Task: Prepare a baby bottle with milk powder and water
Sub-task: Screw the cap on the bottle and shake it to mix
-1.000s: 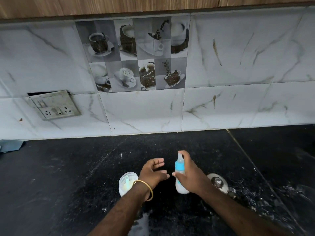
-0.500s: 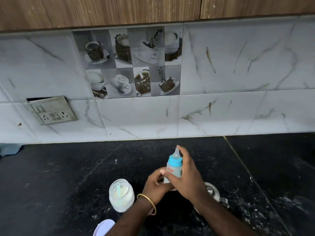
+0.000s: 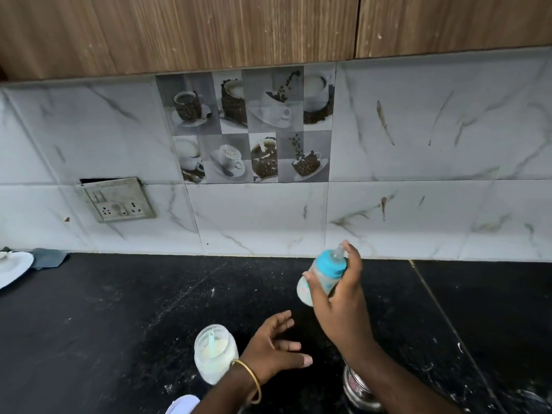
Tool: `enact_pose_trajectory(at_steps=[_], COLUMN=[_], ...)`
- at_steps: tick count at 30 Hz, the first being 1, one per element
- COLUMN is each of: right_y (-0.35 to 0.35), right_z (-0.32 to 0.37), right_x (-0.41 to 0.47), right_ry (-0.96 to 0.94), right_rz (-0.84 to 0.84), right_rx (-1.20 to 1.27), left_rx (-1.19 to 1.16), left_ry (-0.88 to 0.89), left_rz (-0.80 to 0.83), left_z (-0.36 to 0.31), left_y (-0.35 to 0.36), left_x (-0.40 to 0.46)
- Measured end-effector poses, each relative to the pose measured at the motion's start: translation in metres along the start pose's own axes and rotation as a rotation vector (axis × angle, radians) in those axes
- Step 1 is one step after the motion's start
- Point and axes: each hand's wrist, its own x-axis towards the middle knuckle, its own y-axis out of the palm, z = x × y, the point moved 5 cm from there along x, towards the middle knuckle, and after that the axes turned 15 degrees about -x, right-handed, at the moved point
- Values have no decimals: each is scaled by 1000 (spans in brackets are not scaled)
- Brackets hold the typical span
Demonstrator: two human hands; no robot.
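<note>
One right hand grips tilted baby bottle

Your bottle has a turquoise collar, a clear teat and a milky white body with small blue and red marks. The jar is clear, with cream-white powder and a pale blue scoop inside. You wear a gold bangle. The bench is black with white speckles. The wall tiles are white marble with grey and brown veins; one panel shows grey coffee-cup pictures. The cabinets are brown wood grain.
</note>
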Motion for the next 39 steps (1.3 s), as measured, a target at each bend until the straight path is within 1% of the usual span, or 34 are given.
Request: enact_pose_trajectory(at_steps=[1,3,4,5,8,9,10,11,12,13,14,16,17,18,19,21,22,23,25,26,27,28,29,30,31,32,34,35,36,37,38,39], right_y=[10,39,46,47,30,31,37,47,56,59,59,44,39,40,47,65,65,60,40,37,39,48,59,64,62,55,35,34,39,50,61,64], right_z=[-1,-7,-10,-9,-2,-3,-4,-6,-8,-8,-8,-2,0,0,2,0,-1,-1,8,9,10,11,10,9,8,8,14,14,13,11,7,3], right_x=[-5,-26,-33,-31,-18,-20,-24,-33,-41,-44,-40,-26,-24,-24,-29,-47,-49,-44,-30,-29,-31,-38,-49,-56,-55,-48,-33,-31,-34,-41,-52,-60], right_ry=[-26,-43,-25,-9,124,148,151,138,134,124,109,148,178,187,176,146,136,143,190,189,174,146,117,123,129,146,185,188,182,175,171,182], right_rz=[99,486,566,515,70,19,91,250,446,509,469,152,34,31,158,543,562,484,123,20,42,192,401,534,529,405,51,0,70,258,492,616], right_rx=[-81,-221,-229,-203,-15,-28,-85,-137,-208,-225,-225,-107,-91,-99,-161,-309,-305,-279,-122,-114,-148,-227,-305,-329,-300,-227,-70,-66,-111,-186,-260,-288], left_rx=[13,37,54,67,66,53,28,0,-20,-31,-39,-61,-75,-86,-95,-117,-125,-132,-151,-160,-170,-179,-189,-198,-208,-220,-234,-233,-232,-234,-239,-245], left_ry=[-2,-4,-3,-1,3,-2,-7,-12,-13,-7,2,7,4,4,-1,-7,-9,-7,-4,-7,-13,-20,-24,-26,-30,-33,-38,-43,-49,-53,-53,-50], left_rz=[-8,-9,-4,7,9,-1,-14,-23,-26,-27,-26,-32,-43,-60,-78,-104,-104,-101,-110,-118,-125,-132,-136,-136,-131,-128,-135,-141,-144,-147,-149,-149], left_z=[-3,-12,-18,-23,-28,-28,-26,-25,-24,-25,-26,-28,-28,-29,-28,-28,-28,-30,-32,-32,-32,-31,-31,-30,-30,-30,-28,-27,-26,-25,-26,-26], left_y=[-4,-13,-17,-23,-34,-36,-37,-38,-40,-41,-43,-46,-47,-48,-49,-51,-52,-52,-54,-54,-54,-54,-53,-53,-52,-51,-50,-50,-49,-49,-48,-47], left_x=[0,-1,0,0,8,10,12,14,16,18,20,24,26,27,28,29,29,30,32,32,32,31,31,31,31,32,33,33,32,32,31,31])
